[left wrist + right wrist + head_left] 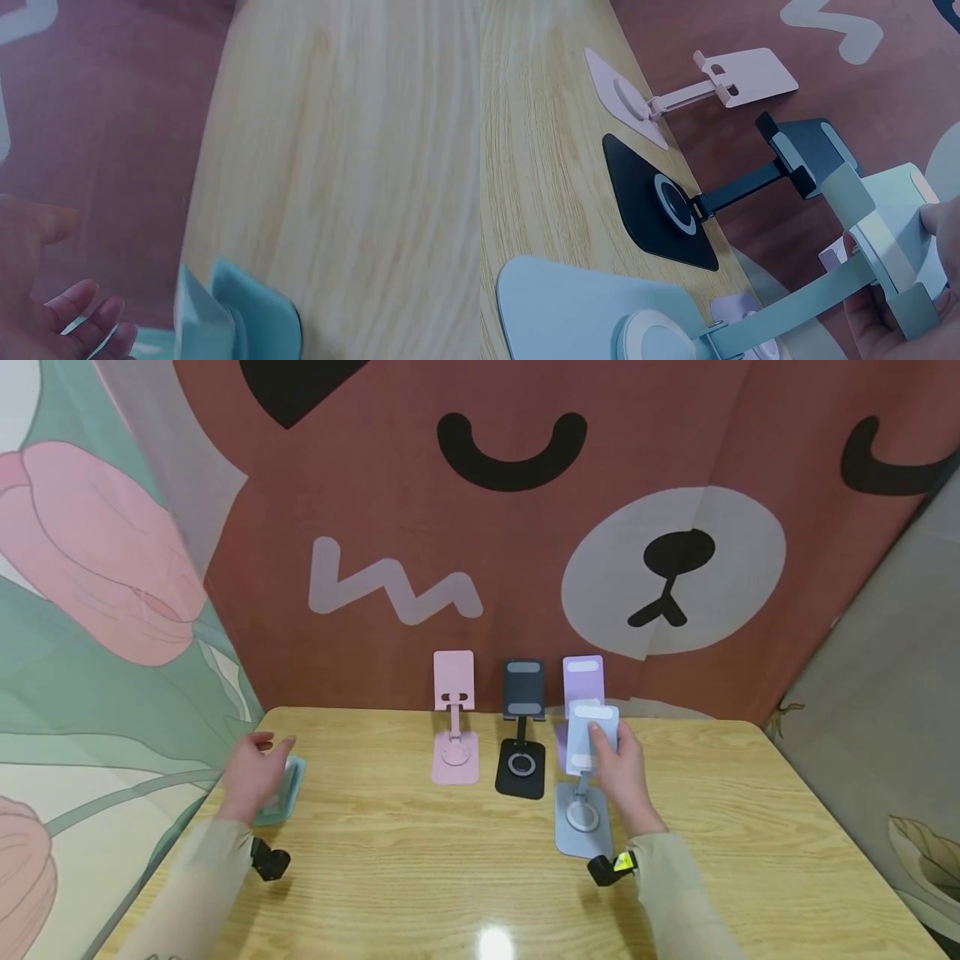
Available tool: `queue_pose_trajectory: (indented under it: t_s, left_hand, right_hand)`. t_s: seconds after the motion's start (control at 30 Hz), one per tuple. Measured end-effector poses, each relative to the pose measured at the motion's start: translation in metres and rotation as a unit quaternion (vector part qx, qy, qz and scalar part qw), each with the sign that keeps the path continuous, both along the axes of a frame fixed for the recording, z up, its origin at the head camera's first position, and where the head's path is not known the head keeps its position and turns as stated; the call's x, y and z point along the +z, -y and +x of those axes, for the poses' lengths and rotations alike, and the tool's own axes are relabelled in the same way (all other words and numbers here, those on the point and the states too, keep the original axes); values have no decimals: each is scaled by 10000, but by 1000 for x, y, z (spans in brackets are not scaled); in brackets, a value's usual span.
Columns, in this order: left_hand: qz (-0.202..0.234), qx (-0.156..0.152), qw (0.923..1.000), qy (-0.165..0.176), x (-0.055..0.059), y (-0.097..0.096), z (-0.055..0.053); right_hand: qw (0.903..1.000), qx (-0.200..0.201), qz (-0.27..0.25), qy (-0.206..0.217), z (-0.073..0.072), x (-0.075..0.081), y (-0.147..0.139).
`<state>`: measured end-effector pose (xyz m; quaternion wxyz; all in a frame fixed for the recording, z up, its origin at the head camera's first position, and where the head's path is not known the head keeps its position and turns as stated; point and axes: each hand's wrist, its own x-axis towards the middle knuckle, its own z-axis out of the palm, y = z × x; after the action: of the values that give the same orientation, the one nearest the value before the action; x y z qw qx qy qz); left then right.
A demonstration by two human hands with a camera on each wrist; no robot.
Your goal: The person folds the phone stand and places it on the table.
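Observation:
My right hand [626, 777] pinches the upright holder plate of a light blue phone stand [583, 843], thumb on its front face and fingers behind. In the right wrist view its arm is raised from the flat base, which has a round ring. At the table's left edge my left hand [251, 777] hovers by a teal phone stand [294, 787], partly hidden behind the hand and folded low. In the left wrist view its fingers [86, 292] are loosely bent and hold nothing.
A pink phone stand [453, 681] and a black phone stand [522, 689] stand unfolded near the table's back edge. A purple phone stand [583, 678] is behind the light blue one, partly covered. A printed cloth [375, 510] hangs behind the wooden table [390, 860].

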<state>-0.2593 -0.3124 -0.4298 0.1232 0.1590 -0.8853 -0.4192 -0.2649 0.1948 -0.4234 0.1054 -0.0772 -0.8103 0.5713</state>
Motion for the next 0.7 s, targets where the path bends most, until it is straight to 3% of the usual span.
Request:
queue_pose_trajectory:
  t_s: [0.23,0.7]
  left_hand:
    - [247,-261,9990,-280,6,-18,-3]
    - [545,-881,9938,-391,16,-56,1]
  right_hand:
    - [9999,-37,-143,32,1,1,1]
    - [9989,-242,-285,-274,1,0,8]
